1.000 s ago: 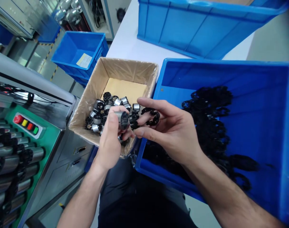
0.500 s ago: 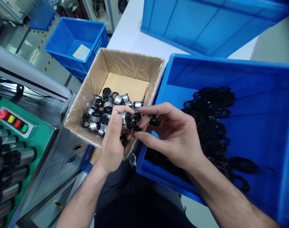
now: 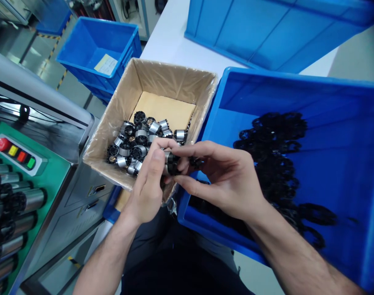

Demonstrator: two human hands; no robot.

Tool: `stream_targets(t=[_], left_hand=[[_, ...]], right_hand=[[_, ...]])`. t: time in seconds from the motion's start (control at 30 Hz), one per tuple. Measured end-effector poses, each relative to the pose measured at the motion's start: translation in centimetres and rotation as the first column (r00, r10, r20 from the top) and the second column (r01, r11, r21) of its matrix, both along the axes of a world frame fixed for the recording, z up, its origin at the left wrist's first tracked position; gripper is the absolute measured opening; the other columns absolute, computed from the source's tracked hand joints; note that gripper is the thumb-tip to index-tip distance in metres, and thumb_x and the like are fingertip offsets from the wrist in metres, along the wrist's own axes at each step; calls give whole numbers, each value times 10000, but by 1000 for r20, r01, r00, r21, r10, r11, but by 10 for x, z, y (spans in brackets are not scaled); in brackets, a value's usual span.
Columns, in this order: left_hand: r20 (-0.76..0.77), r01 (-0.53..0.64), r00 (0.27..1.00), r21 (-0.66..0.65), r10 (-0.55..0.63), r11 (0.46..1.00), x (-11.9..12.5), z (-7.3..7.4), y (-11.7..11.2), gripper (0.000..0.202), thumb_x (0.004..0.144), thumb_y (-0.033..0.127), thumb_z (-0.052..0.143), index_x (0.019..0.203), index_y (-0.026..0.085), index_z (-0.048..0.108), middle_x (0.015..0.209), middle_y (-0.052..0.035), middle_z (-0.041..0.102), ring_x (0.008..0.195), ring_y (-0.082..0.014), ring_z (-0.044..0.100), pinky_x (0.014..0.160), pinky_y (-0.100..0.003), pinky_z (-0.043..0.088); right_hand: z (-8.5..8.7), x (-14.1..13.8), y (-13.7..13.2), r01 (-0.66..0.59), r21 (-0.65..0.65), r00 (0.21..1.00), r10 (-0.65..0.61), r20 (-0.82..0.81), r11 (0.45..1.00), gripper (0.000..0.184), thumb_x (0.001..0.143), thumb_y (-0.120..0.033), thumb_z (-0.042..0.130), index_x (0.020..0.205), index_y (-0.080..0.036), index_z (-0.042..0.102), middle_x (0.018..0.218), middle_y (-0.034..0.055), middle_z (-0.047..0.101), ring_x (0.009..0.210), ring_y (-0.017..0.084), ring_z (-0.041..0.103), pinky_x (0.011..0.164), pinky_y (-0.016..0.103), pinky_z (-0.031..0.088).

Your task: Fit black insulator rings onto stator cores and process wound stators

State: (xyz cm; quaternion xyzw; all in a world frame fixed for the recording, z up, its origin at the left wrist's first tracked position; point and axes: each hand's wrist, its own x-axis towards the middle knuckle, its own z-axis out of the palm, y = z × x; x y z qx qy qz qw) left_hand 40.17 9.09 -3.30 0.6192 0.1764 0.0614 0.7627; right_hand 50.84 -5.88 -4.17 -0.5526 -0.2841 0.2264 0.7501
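Left hand [image 3: 146, 186]; right hand [image 3: 231, 180]; cylinder [image 3: 171, 163] between

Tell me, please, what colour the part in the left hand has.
Silver with a black end; the held part shows best in the head view.

Surroundings: button station at left, spare blue crates at the back
Push-button station [image 3: 37, 164] sits on a green bench top [image 3: 55, 174]: red mushroom button [image 3: 2, 144], then yellow, red and green buttons in a row; grey cabinet [image 3: 80, 190] with recessed handles [image 3: 96, 190] right beside it, silver machine frame [image 3: 45, 88] behind; smaller blue crate [image 3: 108, 35] past the frame with a pale paper slip [image 3: 106, 64] inside, yellow-black tape [image 3: 62, 79] on the floor nearby; ribbed blue crate [image 3: 251, 32] stands on a white tabletop [image 3: 167, 45], upper right
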Motion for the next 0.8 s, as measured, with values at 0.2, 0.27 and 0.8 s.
stream_targets(t=[0.2, 0.27, 0.8], left_hand=[[11, -4, 1000, -4, 4, 1000, -5, -8, 4, 518, 1268, 745, 436, 1311, 298, 695, 1002, -37, 680, 857, -225, 626, 688, -367, 501], [12, 14, 1000, 9, -15, 1000, -7, -10, 6, 516, 1273, 731, 426, 1352, 298, 695, 1037, -44, 699, 893, -232, 649, 711, -368, 518], [21, -135, 990, -87, 138, 987, 5, -14, 15, 755, 1114, 950, 580, 1167, 224, 782, 928, -48, 837, 557, -142, 686, 502, -258, 536]], right_hand=[[-3, 2, -3, -66, -85, 997, 69, 35, 994, 436, 954, -197, 1026, 1365, -325, 954, 1058, 23, 914, 902, 200, 858, 749, 316, 729], [-4, 3, -4, -88, -82, 995, 91, 30, 993, 426, 967, -224, 1035, 1372, -330, 953, 1046, 19, 911, 890, 191, 857, 745, 304, 721], [3, 8, -12, -78, -18, 997, 78, -25, 997, 421, 1160, -327, 863, 1572, -339, 779, 1163, 35, 927, 1011, 238, 908, 962, 420, 794]])
